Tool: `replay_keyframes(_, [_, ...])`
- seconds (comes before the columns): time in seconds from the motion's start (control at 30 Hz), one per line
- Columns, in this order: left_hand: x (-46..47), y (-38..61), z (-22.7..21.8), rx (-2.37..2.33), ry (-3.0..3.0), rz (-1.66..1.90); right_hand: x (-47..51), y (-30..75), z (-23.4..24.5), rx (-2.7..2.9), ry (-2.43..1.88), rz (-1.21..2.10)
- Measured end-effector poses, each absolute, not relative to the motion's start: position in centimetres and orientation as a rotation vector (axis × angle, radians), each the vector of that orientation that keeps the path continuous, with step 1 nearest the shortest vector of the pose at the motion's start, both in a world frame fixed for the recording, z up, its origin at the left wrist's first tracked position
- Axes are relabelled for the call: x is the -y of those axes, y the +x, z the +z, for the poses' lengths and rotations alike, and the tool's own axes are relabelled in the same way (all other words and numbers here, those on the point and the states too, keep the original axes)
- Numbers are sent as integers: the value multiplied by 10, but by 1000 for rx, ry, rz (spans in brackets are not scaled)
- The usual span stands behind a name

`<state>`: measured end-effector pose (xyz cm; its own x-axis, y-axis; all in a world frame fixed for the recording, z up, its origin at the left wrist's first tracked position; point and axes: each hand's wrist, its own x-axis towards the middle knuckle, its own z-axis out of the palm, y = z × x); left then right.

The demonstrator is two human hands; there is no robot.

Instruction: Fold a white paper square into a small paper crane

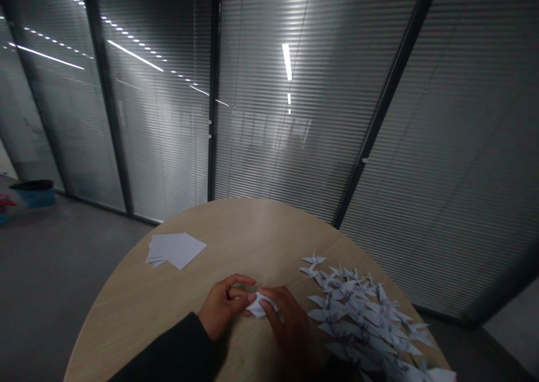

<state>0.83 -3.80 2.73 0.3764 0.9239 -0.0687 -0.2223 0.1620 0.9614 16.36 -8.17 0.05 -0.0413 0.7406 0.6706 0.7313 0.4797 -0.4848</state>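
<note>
Both my hands meet over a small folded piece of white paper (260,305) near the front of a round wooden table (236,230). My left hand (223,306) pinches the paper's left side with curled fingers. My right hand (286,326) covers its right side, fingers bent onto it. A dark sleeve covers my left forearm.
A pile of several folded white paper cranes (362,314) lies to the right of my hands. A small stack of flat white paper sheets (174,249) lies at the table's left. Glass walls with closed blinds stand behind. A dark bin (33,191) sits on the floor far left.
</note>
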Motion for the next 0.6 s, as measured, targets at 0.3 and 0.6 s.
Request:
replay_keyframes(0.3, [39, 9, 31, -817, 1137, 991, 82, 164, 1, 1752, -1276, 88])
replay_keyframes(0.6, [40, 9, 28, -825, 1186, 1000, 81, 166, 1, 1729, -1314, 193])
